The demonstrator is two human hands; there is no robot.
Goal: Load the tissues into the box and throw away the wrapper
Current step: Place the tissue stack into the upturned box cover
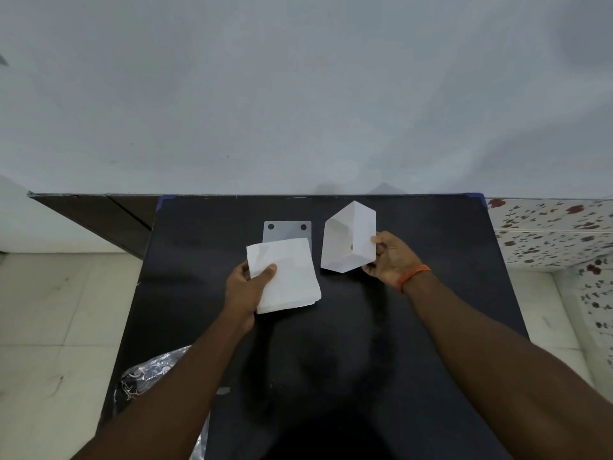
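A thick stack of white tissues is held above the black table by my left hand, thumb on top of the stack. To its right, my right hand grips a white box by its right wall and tilts it so its open side faces left toward the tissues. A small gap separates tissues and box. A flat grey lid with two dark round spots lies on the table behind the tissues, partly hidden by them.
A crumpled clear plastic wrapper or bag sits low at the table's left edge, partly behind my left forearm. A pale wall rises behind the table. Tiled floor lies left; a floral-patterned surface is at the right.
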